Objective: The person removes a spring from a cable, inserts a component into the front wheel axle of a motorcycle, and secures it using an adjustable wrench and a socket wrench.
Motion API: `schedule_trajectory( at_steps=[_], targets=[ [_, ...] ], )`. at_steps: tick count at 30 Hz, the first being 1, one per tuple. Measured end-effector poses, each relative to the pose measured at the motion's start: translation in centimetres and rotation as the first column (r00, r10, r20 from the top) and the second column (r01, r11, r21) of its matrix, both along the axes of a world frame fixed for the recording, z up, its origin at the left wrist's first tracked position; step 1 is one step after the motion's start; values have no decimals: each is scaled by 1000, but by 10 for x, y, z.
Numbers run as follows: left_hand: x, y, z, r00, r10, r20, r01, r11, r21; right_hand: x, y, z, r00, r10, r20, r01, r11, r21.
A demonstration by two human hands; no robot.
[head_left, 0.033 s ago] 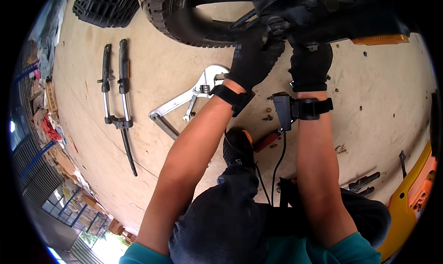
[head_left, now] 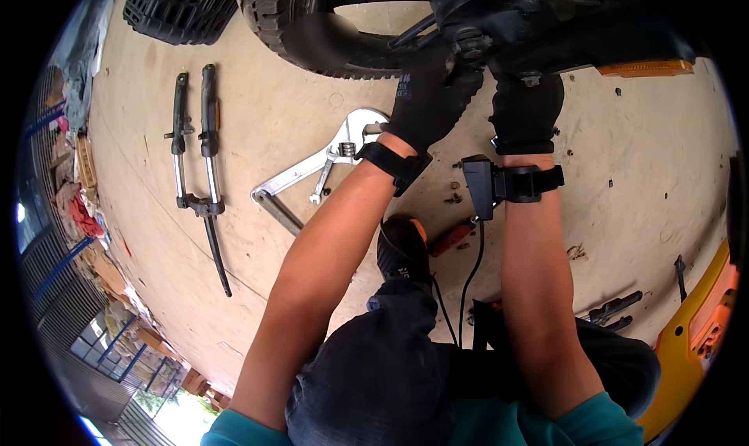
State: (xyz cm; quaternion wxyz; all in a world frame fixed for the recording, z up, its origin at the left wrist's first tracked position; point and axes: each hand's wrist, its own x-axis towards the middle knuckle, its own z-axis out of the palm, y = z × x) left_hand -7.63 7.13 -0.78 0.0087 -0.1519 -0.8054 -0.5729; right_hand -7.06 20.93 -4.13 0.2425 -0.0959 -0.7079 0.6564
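Both my hands wear black gloves and reach up to the dark hub (head_left: 499, 9) of a wheel with a knobbly black tyre (head_left: 312, 37). My left hand (head_left: 429, 95) curls its fingers on a black fitting (head_left: 468, 42) at the hub. My right hand (head_left: 527, 107) presses up under the black frame arm beside a small bolt (head_left: 530, 78); its fingertips are hidden. A black device (head_left: 477, 185) with a cable is strapped to my right wrist.
On the concrete floor lie a large silver adjustable wrench (head_left: 328, 161), a small spanner (head_left: 321, 182), a red-handled tool (head_left: 452, 237) and a front fork (head_left: 195, 146). A black crate (head_left: 179, 9) stands far left, an orange reflector (head_left: 644, 68) and a yellow panel (head_left: 694, 329) at right.
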Motion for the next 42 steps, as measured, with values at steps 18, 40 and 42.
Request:
schedule_trajectory(
  at_steps=[18,40,42],
  targets=[
    [0,-3,-7,998,-8,-63,3,997,-80,7,9,11,995,103,0,-76,739,670],
    [4,-3,-10,993,49,-104,-55,997,-52,5,9,9,982,182,55,-182,983,-6],
    [4,-3,-10,992,55,-116,-63,996,-63,6,10,6,978,199,63,-193,977,-85]
  ],
)
